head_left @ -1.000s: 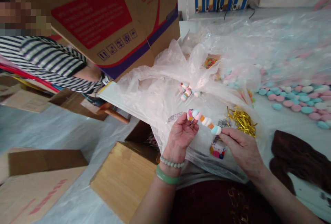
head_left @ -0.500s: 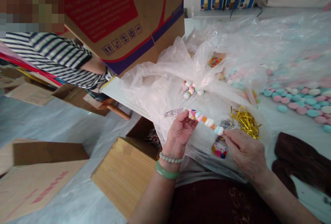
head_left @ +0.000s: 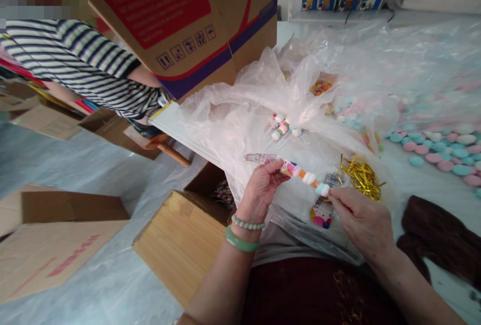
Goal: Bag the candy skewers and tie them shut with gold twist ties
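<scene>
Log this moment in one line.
left hand: grip on slim printed plastic sleeve | right hand: grip on near end of pastel-and-orange candy skewer | skewer: appears partly inside sleeve | nearby: shiny gold foil shreds

Wrapper (head_left: 289, 167) in left grip (head_left: 262, 187), skewer (head_left: 309, 179) in right (head_left: 364, 222)
</scene>
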`<state>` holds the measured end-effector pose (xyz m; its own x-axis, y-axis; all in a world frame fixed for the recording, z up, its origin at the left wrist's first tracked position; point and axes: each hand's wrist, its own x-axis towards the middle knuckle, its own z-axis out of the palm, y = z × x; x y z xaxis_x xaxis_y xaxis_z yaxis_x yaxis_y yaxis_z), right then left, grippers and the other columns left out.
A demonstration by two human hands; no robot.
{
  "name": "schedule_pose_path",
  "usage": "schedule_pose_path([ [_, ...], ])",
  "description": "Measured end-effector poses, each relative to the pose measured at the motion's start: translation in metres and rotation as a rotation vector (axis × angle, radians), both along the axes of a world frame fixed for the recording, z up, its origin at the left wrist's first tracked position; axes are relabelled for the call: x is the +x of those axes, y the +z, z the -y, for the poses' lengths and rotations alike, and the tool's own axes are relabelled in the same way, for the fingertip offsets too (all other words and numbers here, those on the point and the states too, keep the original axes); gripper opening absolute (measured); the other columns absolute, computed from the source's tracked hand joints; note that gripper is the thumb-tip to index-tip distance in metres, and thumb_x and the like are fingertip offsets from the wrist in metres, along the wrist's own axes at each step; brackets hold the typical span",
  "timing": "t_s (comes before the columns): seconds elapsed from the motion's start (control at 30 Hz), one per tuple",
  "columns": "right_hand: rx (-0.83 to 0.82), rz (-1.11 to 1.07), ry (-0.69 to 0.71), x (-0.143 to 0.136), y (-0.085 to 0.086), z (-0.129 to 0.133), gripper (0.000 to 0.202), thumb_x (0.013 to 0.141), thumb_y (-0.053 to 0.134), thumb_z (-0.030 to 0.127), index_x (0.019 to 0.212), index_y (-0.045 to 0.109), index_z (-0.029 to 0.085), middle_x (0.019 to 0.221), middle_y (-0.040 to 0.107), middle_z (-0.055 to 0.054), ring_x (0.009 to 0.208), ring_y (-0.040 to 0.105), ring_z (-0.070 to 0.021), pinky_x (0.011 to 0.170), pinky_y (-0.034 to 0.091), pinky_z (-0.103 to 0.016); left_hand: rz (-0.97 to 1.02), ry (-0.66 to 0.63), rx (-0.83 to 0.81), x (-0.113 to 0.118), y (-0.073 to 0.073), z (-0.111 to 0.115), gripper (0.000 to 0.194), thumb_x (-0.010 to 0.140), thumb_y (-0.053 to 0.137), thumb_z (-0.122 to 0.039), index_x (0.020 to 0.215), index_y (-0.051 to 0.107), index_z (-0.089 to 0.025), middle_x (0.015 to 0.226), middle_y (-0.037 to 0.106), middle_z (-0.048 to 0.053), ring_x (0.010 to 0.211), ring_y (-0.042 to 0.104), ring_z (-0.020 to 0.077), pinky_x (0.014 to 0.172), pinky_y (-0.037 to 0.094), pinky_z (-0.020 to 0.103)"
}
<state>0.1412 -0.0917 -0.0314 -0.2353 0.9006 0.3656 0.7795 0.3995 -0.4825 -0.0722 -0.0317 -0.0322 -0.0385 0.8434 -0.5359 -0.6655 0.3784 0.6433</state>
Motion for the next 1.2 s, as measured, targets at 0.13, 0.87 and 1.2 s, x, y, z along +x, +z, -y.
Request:
schedule_pose_path([
  [0.13, 0.136, 0.114, 0.038, -0.002, 0.001, 0.003, 0.022, 0.093, 0.050, 0.020, 0.089, 0.071, 0.017, 0.088, 0.074, -0.007, 0.076, 0.068, -0.0182, 0.073, 0.048, -0.028, -0.039, 0.083, 0.035, 0.004, -0.001, 0.000, 0.009, 0.065, 0.074, -0.013, 0.065, 0.065, -0.011, 0.061, 0.065, 0.001, 0.054, 0.061, 0.0119, 0.056, 0.051, 0.025],
  [0.87, -1.204, -1.006, -0.161, -0.006, 0.008, -0.013, 0.029, 0.063, 0.072, 0.042, 0.073, 0.063, 0.016, 0.042, 0.037, 0.009, 0.036, 0.018, -0.0043, 0.039, 0.009, -0.022, -0.060, -0.071, 0.062, 0.005, -0.007, 0.006, 0.019, 0.064, 0.079, -0.019, 0.076, 0.067, -0.011, 0.076, 0.069, 0.004, 0.068, 0.065, 0.0145, 0.063, 0.054, 0.027],
  [1.2, -0.198, -0.076, -0.097, -0.010, -0.003, 0.000, 0.023, 0.089, 0.050, 0.030, 0.081, 0.069, 0.021, 0.068, 0.067, 0.000, 0.063, 0.059, -0.0148, 0.059, 0.037, -0.025, 0.077, -0.048, 0.038, 0.016, -0.004, 0.007, 0.012, 0.073, 0.074, -0.019, 0.077, 0.065, -0.013, 0.074, 0.068, 0.002, 0.065, 0.064, 0.0122, 0.068, 0.054, 0.027],
])
